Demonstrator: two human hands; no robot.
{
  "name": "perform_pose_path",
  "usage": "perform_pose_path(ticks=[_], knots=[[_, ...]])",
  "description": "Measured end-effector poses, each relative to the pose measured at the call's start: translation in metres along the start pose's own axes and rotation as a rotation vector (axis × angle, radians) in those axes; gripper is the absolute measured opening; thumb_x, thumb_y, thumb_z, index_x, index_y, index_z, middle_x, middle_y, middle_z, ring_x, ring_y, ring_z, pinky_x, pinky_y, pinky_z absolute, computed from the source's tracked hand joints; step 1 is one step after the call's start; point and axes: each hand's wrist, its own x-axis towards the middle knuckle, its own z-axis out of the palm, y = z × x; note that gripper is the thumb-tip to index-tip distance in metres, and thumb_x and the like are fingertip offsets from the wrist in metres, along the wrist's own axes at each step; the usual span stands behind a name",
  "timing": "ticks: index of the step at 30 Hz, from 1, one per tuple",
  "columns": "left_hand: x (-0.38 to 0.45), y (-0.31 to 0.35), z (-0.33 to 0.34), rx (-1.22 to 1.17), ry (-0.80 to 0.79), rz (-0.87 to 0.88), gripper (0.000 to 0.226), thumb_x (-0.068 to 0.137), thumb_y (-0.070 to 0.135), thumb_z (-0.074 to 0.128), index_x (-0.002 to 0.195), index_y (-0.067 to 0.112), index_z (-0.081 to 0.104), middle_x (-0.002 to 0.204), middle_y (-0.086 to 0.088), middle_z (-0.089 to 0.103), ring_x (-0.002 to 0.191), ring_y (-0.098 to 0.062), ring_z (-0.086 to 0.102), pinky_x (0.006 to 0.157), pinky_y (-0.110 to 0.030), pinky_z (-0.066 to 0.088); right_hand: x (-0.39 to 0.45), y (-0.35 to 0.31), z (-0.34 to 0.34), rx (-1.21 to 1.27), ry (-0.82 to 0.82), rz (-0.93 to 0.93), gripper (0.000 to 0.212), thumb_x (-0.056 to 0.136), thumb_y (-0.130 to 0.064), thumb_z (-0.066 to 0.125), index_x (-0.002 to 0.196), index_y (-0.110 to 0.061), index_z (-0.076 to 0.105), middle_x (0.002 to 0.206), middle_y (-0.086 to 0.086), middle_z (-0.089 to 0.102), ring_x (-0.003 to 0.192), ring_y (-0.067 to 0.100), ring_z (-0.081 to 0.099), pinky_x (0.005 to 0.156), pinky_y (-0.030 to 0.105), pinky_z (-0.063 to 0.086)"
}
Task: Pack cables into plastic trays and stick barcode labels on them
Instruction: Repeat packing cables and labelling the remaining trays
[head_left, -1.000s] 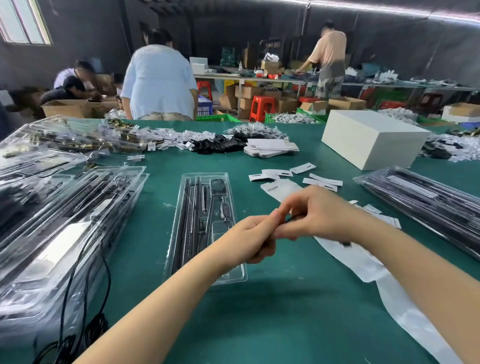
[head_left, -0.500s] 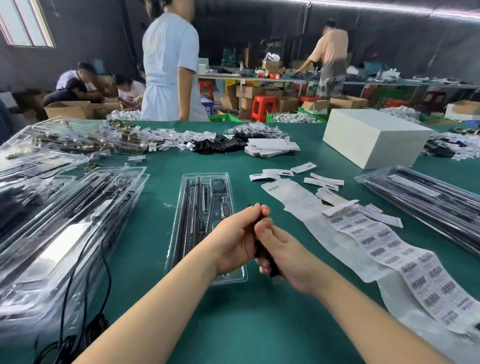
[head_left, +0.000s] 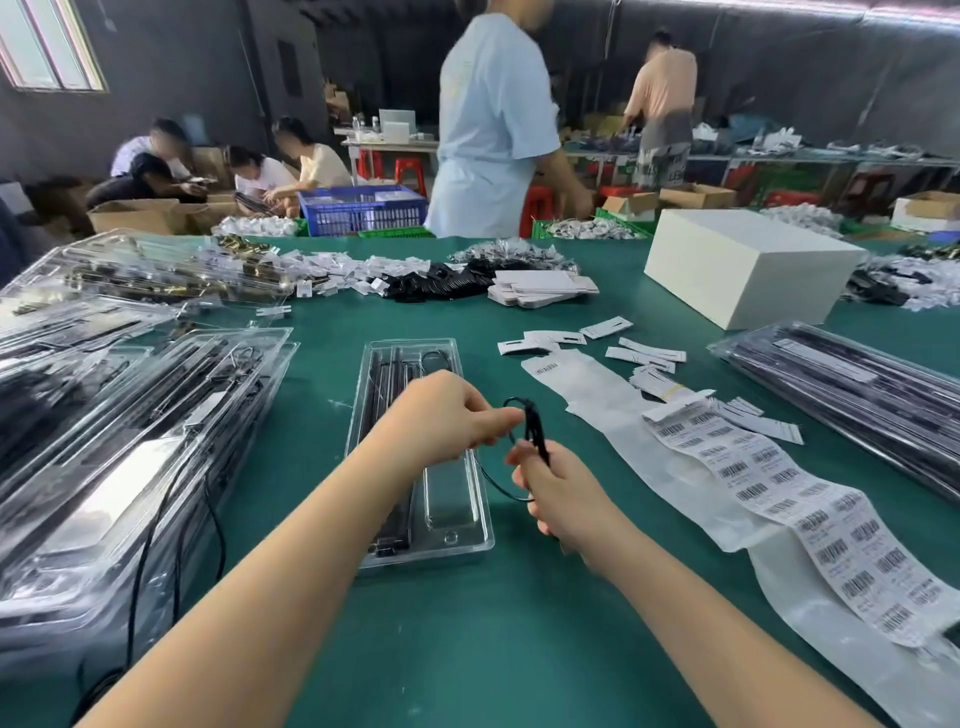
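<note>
Black cable (head_left: 534, 431) is pinched at its loop by the left hand (head_left: 452, 415), its bundle gripped in the right hand (head_left: 558, 491), just above the clear plastic tray (head_left: 470, 525) on the green table (head_left: 467, 649); barcode labels (head_left: 779, 499) lie to the right.

The left hand (head_left: 447, 415) covers the middle of the clear tray (head_left: 470, 540). The barcode label strip (head_left: 852, 525) runs off the right edge, its print too small to read.
</note>
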Motion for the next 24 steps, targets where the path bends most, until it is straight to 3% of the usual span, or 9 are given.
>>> perform_pose_path(ticks=[2,6,9,11,13,16,18,21,24], knots=[[-0.006,-0.002,0.006,0.094,0.102,0.010,0.048,0.083,0.065,0.055,0.078,0.020,0.072,0.071,-0.001,0.072,0.068,-0.014,0.065,0.069,-0.031,0.055,0.003,0.003,-0.001,0.027,0.074,-0.006,0.027,0.102,-0.037,0.037,0.083,-0.023,0.051,0.072,-0.007,0.049,0.053,0.006,0.039,0.052,0.023,0.029],[-0.023,0.003,0.055,-0.192,-0.086,-0.024,0.039,0.095,0.052,0.043,0.096,0.016,0.059,0.087,0.003,0.063,0.088,-0.018,0.060,0.077,-0.028,0.044,0.001,0.001,0.011,-0.139,0.029,-0.183,0.018,0.098,-0.013,0.042,0.090,-0.018,0.058,0.087,-0.004,0.062,0.081,0.012,0.056,0.072,0.029,0.045],[-0.025,-0.004,0.072,-0.362,0.123,-0.064,0.027,0.099,0.038,0.045,0.094,0.016,0.060,0.091,0.003,0.065,0.091,-0.016,0.059,0.075,-0.028,0.042,-0.006,0.001,0.013,-0.364,-0.010,-0.243,0.017,0.098,-0.016,0.041,0.104,-0.018,0.057,0.100,0.002,0.066,0.093,0.020,0.061,0.080,0.032,0.048],[-0.025,-0.010,0.074,-0.522,0.167,-0.072,0.025,0.100,0.030,0.047,0.102,0.017,0.068,0.099,0.005,0.069,0.096,-0.011,0.062,0.084,-0.023,0.045,-0.011,0.000,0.012,-0.412,-0.067,-0.274,0.025,0.098,-0.013,0.041,0.118,-0.018,0.055,0.107,0.002,0.064,0.097,0.019,0.060,0.076,0.023,0.046],[-0.025,-0.012,0.073,-0.664,0.136,-0.049,0.025,0.100,0.026,0.047,0.101,0.018,0.070,0.100,0.007,0.072,0.098,-0.008,0.064,0.087,-0.019,0.048,-0.015,-0.004,0.010,-0.343,-0.105,-0.229,0.032,0.100,-0.017,0.041,0.129,-0.022,0.051,0.110,-0.005,0.062,0.094,0.010,0.058,0.070,0.011,0.041],[-0.025,-0.013,0.071,-0.907,0.111,-0.053,0.024,0.102,0.025,0.045,0.094,0.017,0.066,0.103,0.005,0.073,0.097,-0.011,0.067,0.089,-0.024,0.051,-0.021,-0.006,0.005,-0.322,-0.136,-0.202,0.030,0.098,-0.029,0.049,0.128,-0.030,0.050,0.092,-0.017,0.060,0.070,-0.007,0.054,0.059,0.006,0.037],[-0.025,-0.012,0.070,-0.998,0.088,-0.060,0.023,0.102,0.026,0.044,0.089,0.017,0.061,0.101,0.003,0.074,0.090,-0.012,0.069,0.086,-0.029,0.053,-0.027,-0.006,0.003,-0.299,-0.064,-0.217,0.027,0.094,-0.025,0.056,0.120,-0.032,0.055,0.089,-0.019,0.062,0.075,-0.003,0.060,0.065,0.010,0.043],[-0.026,-0.008,0.071,-1.031,0.065,-0.027,0.023,0.102,0.027,0.043,0.086,0.017,0.057,0.094,0.003,0.075,0.081,-0.009,0.069,0.078,-0.025,0.052,-0.040,-0.002,0.006,-0.240,0.047,-0.219,0.035,0.088,-0.018,0.063,0.120,-0.030,0.058,0.105,-0.013,0.066,0.083,0.014,0.068,0.082,0.031,0.053],[-0.026,-0.006,0.069,-1.017,0.069,-0.044,0.022,0.102,0.032,0.042,0.086,0.023,0.053,0.088,0.009,0.075,0.079,-0.002,0.067,0.071,-0.024,0.045,-0.049,0.006,0.003,-0.211,0.188,-0.207,0.041,0.085,-0.016,0.068,0.120,-0.034,0.057,0.103,-0.011,0.065,0.085,0.010,0.066,0.082,0.026,0.051]])
